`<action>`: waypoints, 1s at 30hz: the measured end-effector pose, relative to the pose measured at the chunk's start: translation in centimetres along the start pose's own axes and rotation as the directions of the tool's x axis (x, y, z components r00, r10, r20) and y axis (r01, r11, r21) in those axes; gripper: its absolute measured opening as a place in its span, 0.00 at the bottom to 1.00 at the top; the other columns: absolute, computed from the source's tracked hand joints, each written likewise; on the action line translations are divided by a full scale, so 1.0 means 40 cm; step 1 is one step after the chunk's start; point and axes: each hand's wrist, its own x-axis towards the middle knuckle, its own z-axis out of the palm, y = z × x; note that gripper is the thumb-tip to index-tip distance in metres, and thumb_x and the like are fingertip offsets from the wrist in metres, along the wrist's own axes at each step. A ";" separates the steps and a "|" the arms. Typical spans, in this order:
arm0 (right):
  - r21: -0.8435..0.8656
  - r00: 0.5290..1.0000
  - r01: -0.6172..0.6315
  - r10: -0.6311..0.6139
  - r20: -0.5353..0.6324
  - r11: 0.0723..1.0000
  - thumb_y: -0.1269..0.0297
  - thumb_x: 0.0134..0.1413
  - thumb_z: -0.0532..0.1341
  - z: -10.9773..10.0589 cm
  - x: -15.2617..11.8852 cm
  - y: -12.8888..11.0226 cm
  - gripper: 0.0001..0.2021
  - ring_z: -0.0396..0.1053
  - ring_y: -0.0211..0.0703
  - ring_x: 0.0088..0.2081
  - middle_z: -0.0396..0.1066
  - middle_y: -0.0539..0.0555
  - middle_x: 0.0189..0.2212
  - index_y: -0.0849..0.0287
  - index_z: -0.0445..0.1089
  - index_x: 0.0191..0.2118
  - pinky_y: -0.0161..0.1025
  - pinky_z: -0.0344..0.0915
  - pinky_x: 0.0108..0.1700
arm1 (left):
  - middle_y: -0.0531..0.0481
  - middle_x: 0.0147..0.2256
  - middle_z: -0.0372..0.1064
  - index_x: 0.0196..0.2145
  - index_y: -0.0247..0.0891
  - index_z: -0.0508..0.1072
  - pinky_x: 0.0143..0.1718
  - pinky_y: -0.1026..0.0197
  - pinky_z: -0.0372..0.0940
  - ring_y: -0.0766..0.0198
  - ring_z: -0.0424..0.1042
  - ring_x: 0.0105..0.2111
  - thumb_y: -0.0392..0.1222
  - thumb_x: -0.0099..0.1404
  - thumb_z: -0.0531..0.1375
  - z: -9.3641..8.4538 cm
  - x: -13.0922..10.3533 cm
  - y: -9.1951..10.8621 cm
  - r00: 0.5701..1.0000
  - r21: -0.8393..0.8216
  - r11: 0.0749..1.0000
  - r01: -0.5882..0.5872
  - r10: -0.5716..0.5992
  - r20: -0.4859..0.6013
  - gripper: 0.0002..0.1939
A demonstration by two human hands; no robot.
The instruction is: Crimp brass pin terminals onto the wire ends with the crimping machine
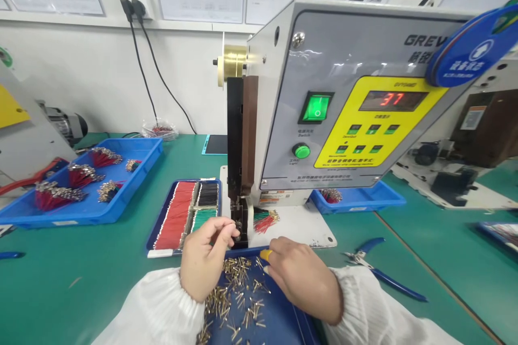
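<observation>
My left hand (208, 253) is closed in a pinch at the front of the machine's press head (239, 226); what its fingertips hold is too small to make out. My right hand (303, 275), with a yellow cover on one finger, is curled over the rear right part of a dark blue tray (279, 318). Small brass-coloured pins (237, 272) lie scattered in that tray, some close to the right fingertips. Whether those fingers hold a pin cannot be seen. Behind the left hand a smaller tray holds rows of red wires (176, 215), black wires (208, 194) and green wires (204, 218).
The grey machine (324, 54) shows a lit 37. Red and green wired parts (266, 220) lie on its white base. A blue tray (133, 188) with wire bundles stands left, another (364, 199) behind right. Blue-handled cutters (384, 269) lie beside my right sleeve.
</observation>
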 end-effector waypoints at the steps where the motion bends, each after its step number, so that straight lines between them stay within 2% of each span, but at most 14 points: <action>1: 0.020 1.000 0.014 -0.014 0.007 1.000 0.70 0.56 0.63 -0.001 -0.001 -0.002 0.04 0.66 0.46 0.34 0.68 0.53 0.31 0.61 0.70 0.30 0.39 0.60 0.32 | 0.54 0.29 0.72 0.36 0.40 0.72 0.33 0.66 0.67 0.69 0.70 0.27 0.46 0.67 0.54 0.000 0.000 0.000 1.000 0.002 1.000 0.001 -0.001 -0.001 0.10; 5: 0.083 0.998 0.048 -0.050 0.029 0.995 0.66 0.56 0.64 -0.013 -0.007 -0.001 0.06 0.67 0.46 0.35 0.69 0.52 0.32 0.61 0.70 0.30 0.39 0.60 0.34 | 0.54 0.30 0.72 0.36 0.40 0.72 0.33 0.66 0.66 0.69 0.70 0.27 0.47 0.68 0.54 0.000 0.002 0.001 1.000 0.008 1.000 0.005 -0.005 0.001 0.10; 9: 0.089 0.988 0.101 -0.110 0.104 0.991 0.60 0.52 0.68 -0.022 -0.013 0.008 0.10 0.67 0.46 0.35 0.70 0.51 0.31 0.60 0.70 0.29 0.39 0.60 0.34 | 0.55 0.31 0.73 0.36 0.41 0.72 0.34 0.67 0.66 0.69 0.71 0.29 0.48 0.68 0.55 0.002 0.002 -0.003 1.000 0.001 1.000 0.010 -0.010 -0.003 0.10; 12: 0.090 0.982 0.133 -0.144 0.126 0.987 0.63 0.54 0.67 -0.015 -0.014 0.006 0.08 0.67 0.45 0.36 0.70 0.50 0.31 0.59 0.69 0.29 0.38 0.59 0.33 | 0.54 0.32 0.73 0.37 0.42 0.73 0.36 0.66 0.66 0.69 0.71 0.32 0.48 0.67 0.56 0.003 0.002 -0.010 1.000 0.029 1.000 -0.008 0.009 -0.021 0.10; 17: 0.106 0.996 0.049 -0.057 0.072 0.993 0.65 0.57 0.64 0.004 -0.005 -0.005 0.07 0.68 0.45 0.34 0.71 0.52 0.31 0.60 0.70 0.30 0.39 0.60 0.35 | 0.53 0.35 0.71 0.35 0.41 0.74 0.38 0.65 0.65 0.67 0.69 0.34 0.47 0.67 0.57 -0.012 0.021 -0.012 0.985 0.068 0.989 -0.135 0.142 -0.102 0.10; 21: 0.062 0.999 -0.026 0.023 0.041 0.998 0.71 0.59 0.61 0.014 0.014 -0.021 0.05 0.70 0.47 0.35 0.72 0.53 0.32 0.61 0.71 0.31 0.40 0.61 0.35 | 0.53 0.34 0.70 0.33 0.39 0.74 0.31 0.66 0.63 0.70 0.65 0.26 0.46 0.66 0.58 -0.055 0.083 0.002 0.966 0.162 0.971 -0.178 0.203 -0.160 0.09; 24: 0.039 0.999 -0.023 0.021 0.043 0.999 0.77 0.57 0.60 0.018 0.021 -0.034 0.06 0.70 0.48 0.35 0.72 0.53 0.32 0.60 0.70 0.31 0.40 0.61 0.33 | 0.52 0.35 0.70 0.32 0.39 0.74 0.34 0.66 0.63 0.68 0.68 0.31 0.44 0.65 0.57 -0.093 0.155 0.017 0.953 0.316 0.925 -0.211 0.266 -0.144 0.08; 26: 0.056 1.000 -0.010 0.008 0.028 0.998 0.76 0.57 0.59 0.024 0.020 -0.039 0.06 0.70 0.48 0.35 0.72 0.53 0.32 0.60 0.70 0.32 0.40 0.61 0.33 | 0.51 0.35 0.71 0.31 0.38 0.74 0.38 0.65 0.63 0.65 0.69 0.35 0.41 0.64 0.57 -0.115 0.201 0.022 0.955 0.424 0.880 -0.215 0.281 -0.098 0.08; 28: 0.092 1.000 -0.009 0.009 0.003 0.996 0.76 0.56 0.60 0.031 0.016 -0.041 0.05 0.70 0.48 0.34 0.71 0.54 0.32 0.60 0.70 0.32 0.41 0.62 0.34 | 0.50 0.35 0.71 0.30 0.37 0.74 0.39 0.63 0.63 0.64 0.69 0.35 0.38 0.63 0.56 -0.130 0.231 0.020 0.974 0.520 0.835 -0.180 0.224 -0.023 0.08; 30: 0.137 0.999 -0.031 0.033 -0.019 0.990 0.76 0.55 0.60 0.039 0.013 -0.040 0.05 0.70 0.49 0.35 0.71 0.54 0.33 0.60 0.71 0.33 0.41 0.63 0.35 | 0.49 0.35 0.70 0.29 0.37 0.75 0.39 0.62 0.62 0.63 0.69 0.34 0.36 0.63 0.56 -0.138 0.242 0.008 0.992 0.610 0.783 -0.121 0.108 0.058 0.09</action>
